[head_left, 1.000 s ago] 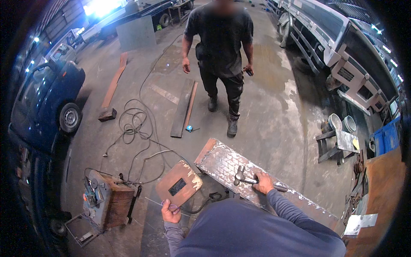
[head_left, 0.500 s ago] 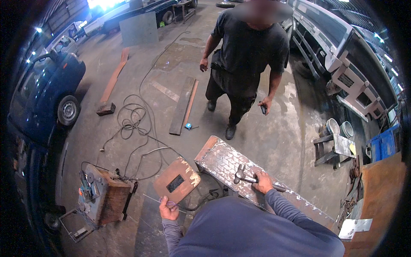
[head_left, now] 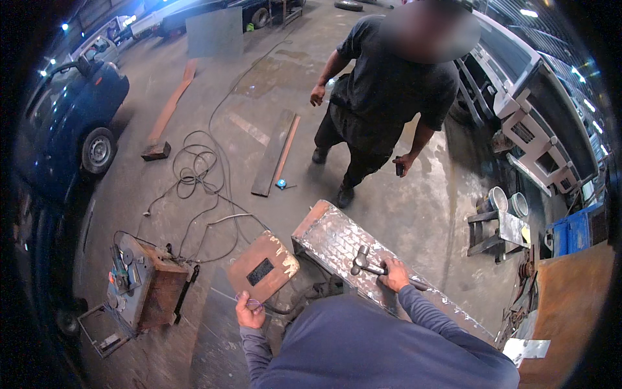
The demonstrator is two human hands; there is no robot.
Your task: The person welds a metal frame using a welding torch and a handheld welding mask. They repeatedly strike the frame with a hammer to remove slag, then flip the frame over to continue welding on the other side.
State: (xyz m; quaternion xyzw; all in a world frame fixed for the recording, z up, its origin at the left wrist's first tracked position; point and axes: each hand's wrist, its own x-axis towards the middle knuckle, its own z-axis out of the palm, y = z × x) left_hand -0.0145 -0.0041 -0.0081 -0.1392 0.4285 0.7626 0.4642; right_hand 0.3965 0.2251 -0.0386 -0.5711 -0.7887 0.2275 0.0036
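Observation:
My right hand is closed round the handle of a ball-peen hammer, over a long bench with worn, flaking paint. The hammer's head points left, across the bench top. Left of the bench, my left hand pinches a thin, purple-rimmed thing that looks like a pair of glasses; its exact kind is hard to make out. Just beyond that hand is a square brown stool top with a dark rectangular slot and a chipped pale edge.
A person in dark clothes stands beyond the bench, holding a small dark object. Cables coil across the floor by planks and a blue tape measure. A wooden box with an angle grinder stands left; buckets sit right.
The view has shifted slightly, and the person beyond the bench appears nearer and farther right. Both my hands keep their holds, on the hammer and on the purple-rimmed thing.

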